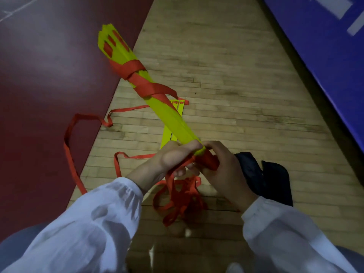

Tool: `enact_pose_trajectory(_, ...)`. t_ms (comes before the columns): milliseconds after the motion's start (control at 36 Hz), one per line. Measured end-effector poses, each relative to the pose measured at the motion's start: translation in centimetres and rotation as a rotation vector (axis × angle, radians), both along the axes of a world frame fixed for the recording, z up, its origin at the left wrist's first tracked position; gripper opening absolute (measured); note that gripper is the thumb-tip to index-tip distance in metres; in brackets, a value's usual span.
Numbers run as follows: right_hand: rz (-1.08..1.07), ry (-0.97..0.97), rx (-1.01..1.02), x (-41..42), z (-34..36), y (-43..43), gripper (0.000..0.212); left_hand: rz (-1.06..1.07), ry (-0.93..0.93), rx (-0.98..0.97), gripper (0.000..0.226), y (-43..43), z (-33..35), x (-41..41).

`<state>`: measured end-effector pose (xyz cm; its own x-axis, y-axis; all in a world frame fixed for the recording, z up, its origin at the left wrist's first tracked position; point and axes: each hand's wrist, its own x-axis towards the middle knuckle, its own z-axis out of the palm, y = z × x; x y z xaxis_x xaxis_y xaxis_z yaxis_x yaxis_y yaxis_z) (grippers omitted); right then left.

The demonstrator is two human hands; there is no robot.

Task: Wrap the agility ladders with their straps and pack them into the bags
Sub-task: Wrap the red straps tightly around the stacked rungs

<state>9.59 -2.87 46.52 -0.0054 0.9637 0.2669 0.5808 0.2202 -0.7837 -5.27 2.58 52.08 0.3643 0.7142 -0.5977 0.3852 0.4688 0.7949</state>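
Floor: we see pale wooden boards [236, 75] laid in narrow strips, with a dull sheen.
Left side: we see a dark red surface [49, 66] lying flush with the floor, its straight edge cutting diagonally across the boards; a thin white line [15, 12] crosses its far corner.
Right side: we see a blue panel [325, 56] with a dark lower edge, slanting along the boards and carrying blurred white marks [334, 6].
Light: we find it dim, with soft reflections on the red surface and the boards.

The left hand [173, 160] and right hand [222, 170] hide the near end of the ladder bundle [169, 115].
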Motion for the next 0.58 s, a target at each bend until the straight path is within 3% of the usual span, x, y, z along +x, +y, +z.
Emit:
enact_pose_trajectory(83,0.004,-0.023,0.063,0.1,0.1,-0.3,0.052,-0.003,-0.016,0.020,0.050,-0.2,0.1,0.1)
enact_pose_trajectory(167,0.009,0.011,0.033,0.1,0.2,-0.2,0.050,-0.020,-0.013,0.047,0.048,-0.3,0.4,-0.1)
enact_pose_trajectory(278,0.081,0.246,-0.407,0.2,0.7,0.5,0.057,-0.025,0.044,0.068,0.048,-0.2,0.2,-0.4)
enact_pose_trajectory(361,0.208,0.303,-0.651,0.3,1.1,1.0,0.026,-0.071,0.037,0.071,0.045,-0.3,0.3,-0.5)
enact_pose_trajectory(583,0.117,0.293,-0.674,-0.6,1.6,1.0,0.045,-0.093,0.014,0.090,0.056,0.2,0.5,-1.0)
